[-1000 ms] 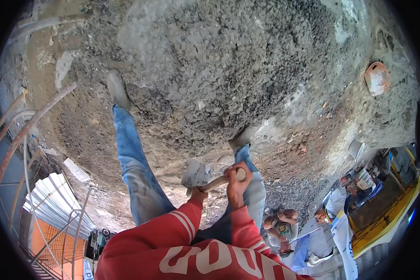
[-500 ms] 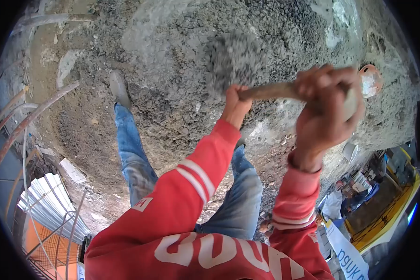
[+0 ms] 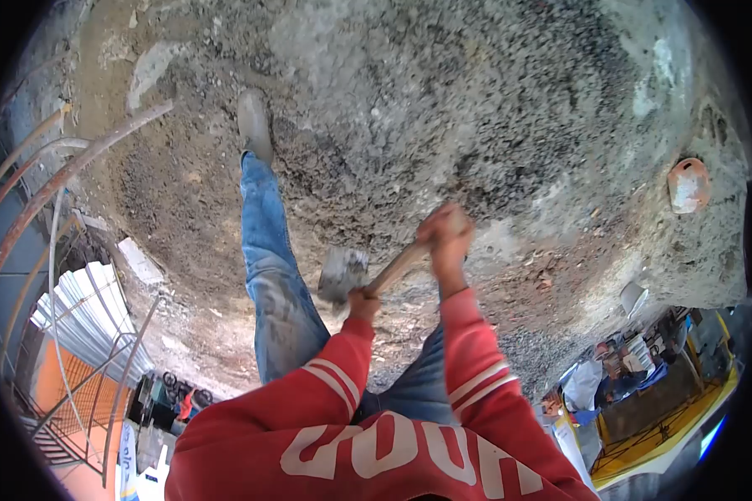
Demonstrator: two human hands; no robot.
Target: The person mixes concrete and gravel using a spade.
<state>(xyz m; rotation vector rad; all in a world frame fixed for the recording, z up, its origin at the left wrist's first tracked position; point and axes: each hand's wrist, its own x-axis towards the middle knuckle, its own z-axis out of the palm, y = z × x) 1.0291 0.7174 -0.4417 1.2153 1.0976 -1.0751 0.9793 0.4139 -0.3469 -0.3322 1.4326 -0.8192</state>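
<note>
A shovel [image 3: 399, 265] with a wooden shaft is held in both hands, low in front of my body. My left hand [image 3: 364, 304] is wrapped round the shaft close to the blade. The grey metal blade [image 3: 342, 273] hangs beside my left leg and shows no heap of material on it. At the upper end of the handle, my right hand [image 3: 447, 234] is closed, slightly blurred. Grey, crumbly mortar mix [image 3: 510, 108] is spread over the ground ahead of both hands.
A whitish-stained orange bucket [image 3: 689, 185] stands on the right, with a white bucket [image 3: 633, 298] nearer. Bent rusty rods [image 3: 83, 179] reach in from the left above corrugated sheets [image 3: 88, 313]. A yellow-edged structure [image 3: 668, 426] and assorted items lie at lower right.
The shovel has swung back from the mix toward my left leg, and its blade no longer carries the blurred grey load. Both hands came down closer to my body.
</note>
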